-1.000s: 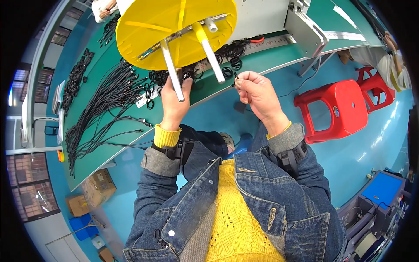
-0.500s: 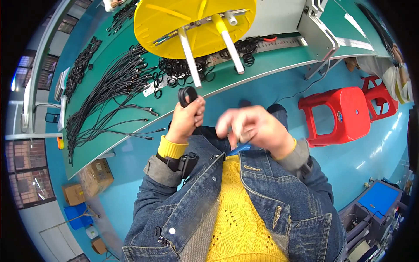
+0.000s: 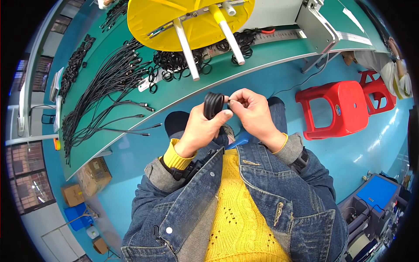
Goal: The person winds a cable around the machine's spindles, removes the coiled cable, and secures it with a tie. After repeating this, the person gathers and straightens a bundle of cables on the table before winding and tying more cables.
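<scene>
A coiled black cable (image 3: 214, 106) stands upright in my left hand (image 3: 197, 131), thumb and fingers closed round its lower part. Close beside it on the right, my right hand (image 3: 255, 114) pinches with thumb and index finger. A small dark bit shows at those fingertips, too small to name. Both hands are in front of my body, off the bench edge. Beyond them is a yellow round plate (image 3: 159, 37) with two pale posts (image 3: 187, 52) sticking out toward me.
On the green bench (image 3: 113, 124) lie long black cables (image 3: 104, 91) at left and a heap of black rings (image 3: 172, 61) under the plate. A metal ruler (image 3: 279, 36) runs along it. Red stools (image 3: 336, 109) stand at right, cardboard boxes (image 3: 96, 177) at lower left.
My left hand has moved right and nearer my body with the coil. The right hand, blurred before, has risen to meet it and now pinches beside the coil.
</scene>
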